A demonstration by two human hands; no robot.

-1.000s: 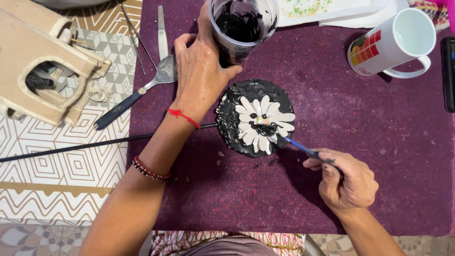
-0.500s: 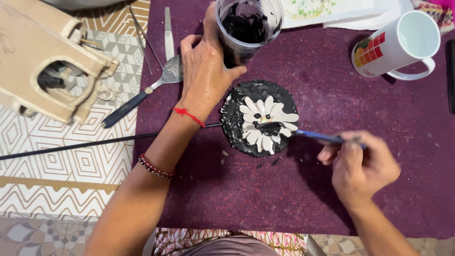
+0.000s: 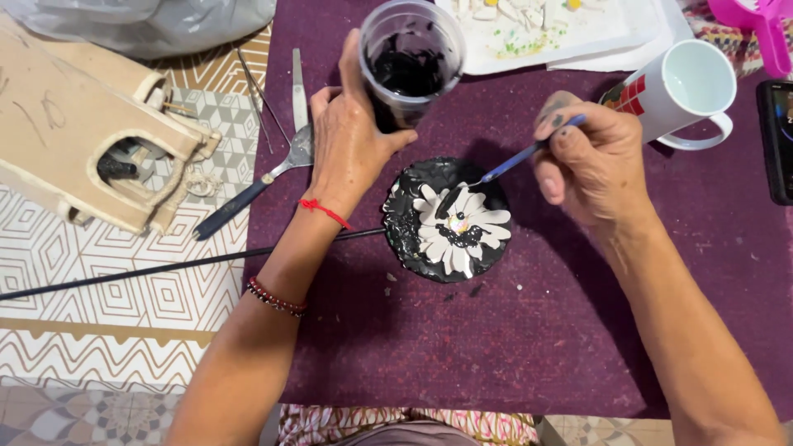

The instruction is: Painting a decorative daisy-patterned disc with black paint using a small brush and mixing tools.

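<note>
Lying on the purple surface (image 3: 578, 330) between the two hands, a round black disc (image 3: 447, 219) with a white flower (image 3: 459, 229) in relief is seen just below the left hand and to the lower left of the right hand. The right hand (image 3: 591, 161) is closed around a thin blue-handled brush (image 3: 516, 161), which is pinched between the thumb and the fingers. The long axis of the brush is slanted: from the hand it goes down and to the left, and its tip is placed on the upper petals of the flower, where it seems to touch them. The right hand is therefore the one that is nearer to the flower by way of the tool, and the flower lies to the lower left of it.

The left hand (image 3: 351, 136) is wrapped around a clear plastic cup (image 3: 410, 62), which is held upright just above the disc; black paint is seen inside the cup and on its walls.

The disc is covered with glossy black paint. The petals are mostly white, but black is already laid at the centre and between some petals.

A white mug (image 3: 681, 91) stands to the right of the cup, a palette knife (image 3: 256, 186) lies to the left, and a thin black rod (image 3: 190, 264) reaches the left edge of the disc.
</note>
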